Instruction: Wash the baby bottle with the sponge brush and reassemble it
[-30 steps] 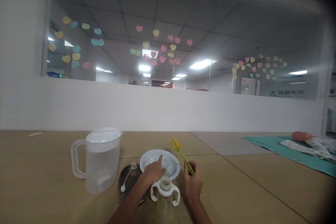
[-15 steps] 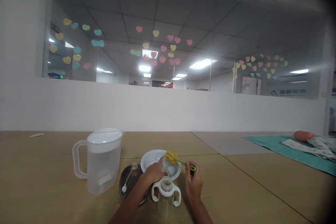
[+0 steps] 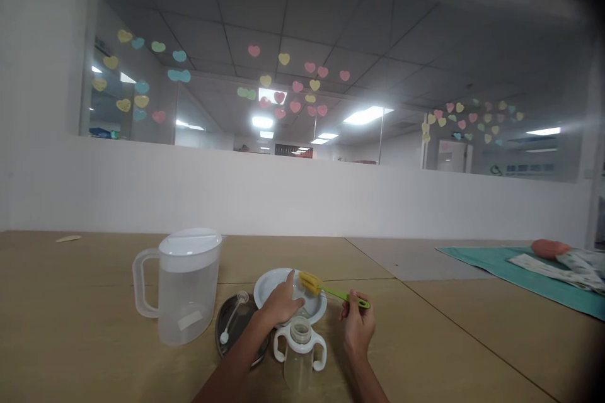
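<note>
My right hand [image 3: 359,321] is closed round the green handle of a bottle brush [image 3: 341,294], to the right of a white bowl [image 3: 267,278]. The brush's yellow sponge head [image 3: 309,283] is over the bowl, close to my left fingers. My left hand [image 3: 282,303] is above the bowl, thumb and fingers curved round a clear, cup-like piece [image 3: 299,291] whose outline is hard to make out. Just in front of the bowl, a clear baby bottle [image 3: 299,368] with white side handles stands upright, its mouth uncovered.
A lidded clear pitcher [image 3: 186,293] stands at left. Beside the bowl, a dark round tray [image 3: 243,324], partly behind my left forearm, holds a straw piece [image 3: 231,321]. A green cloth [image 3: 486,258] with patterned fabric [image 3: 551,271] and a reddish object [image 3: 549,248] lies far right.
My right hand has moved right, drawing the brush head slightly away from the clear piece. My left fingers have shifted and spread a little over the bowl. The bottle has stayed in place.
</note>
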Available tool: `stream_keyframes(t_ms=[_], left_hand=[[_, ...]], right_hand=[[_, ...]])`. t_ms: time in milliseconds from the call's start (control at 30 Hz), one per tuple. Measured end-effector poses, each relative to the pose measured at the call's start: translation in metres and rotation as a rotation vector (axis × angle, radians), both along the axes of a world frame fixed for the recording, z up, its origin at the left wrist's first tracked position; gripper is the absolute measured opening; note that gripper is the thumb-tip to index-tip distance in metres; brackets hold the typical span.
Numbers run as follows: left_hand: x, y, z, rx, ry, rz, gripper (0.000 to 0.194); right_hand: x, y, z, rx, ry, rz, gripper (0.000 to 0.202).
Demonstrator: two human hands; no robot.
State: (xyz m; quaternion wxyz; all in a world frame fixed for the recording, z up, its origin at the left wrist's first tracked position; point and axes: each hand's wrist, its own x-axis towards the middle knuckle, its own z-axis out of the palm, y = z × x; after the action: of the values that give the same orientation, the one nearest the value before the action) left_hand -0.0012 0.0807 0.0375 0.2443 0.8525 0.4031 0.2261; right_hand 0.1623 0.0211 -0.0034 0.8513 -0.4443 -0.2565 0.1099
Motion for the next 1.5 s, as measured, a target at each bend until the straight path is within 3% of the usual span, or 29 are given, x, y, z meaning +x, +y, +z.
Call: stream_keyframes(t_ms=[300,433,700,900,1033,1233,1367,1500], left_hand=[[0.001,0.015,0.003,0.110,-0.195,0.186,0.063],[-0.001,0.017,0.007,0.130,-0.339,0.215,0.053],[-0.013,0.015,0.032,0.233,-0.492,0.138,0.041],[-0.019,0.008,0.045,0.119,-0.540,-0.008,0.042],[-0.022,-0.001,0.051,-0.002,-0.535,-0.138,0.046],[-0.034,-0.019,0.068,0.009,-0.462,-0.341,0.045],[-0.046,-0.025,0.080,0.080,-0.323,-0.292,0.045],[-0.062,-0.023,0.087,0.232,-0.189,-0.108,0.040]], right_hand=[[0.023,0.011,-0.012,0.021,0.328,0.270,0.027],[0.023,0.011,-0.009,0.046,0.415,0.395,0.018],[0.015,0.007,-0.003,0.047,0.455,0.569,0.017],[0.014,0.002,0.000,0.124,0.415,0.750,0.014],[0.015,0.000,0.002,0.166,0.447,0.757,0.014],[0.017,-0.002,0.003,0.169,0.446,0.750,0.011],[0.015,-0.003,0.005,0.145,0.414,0.757,0.013],[0.011,-0.001,0.005,0.092,0.417,0.798,0.012]])
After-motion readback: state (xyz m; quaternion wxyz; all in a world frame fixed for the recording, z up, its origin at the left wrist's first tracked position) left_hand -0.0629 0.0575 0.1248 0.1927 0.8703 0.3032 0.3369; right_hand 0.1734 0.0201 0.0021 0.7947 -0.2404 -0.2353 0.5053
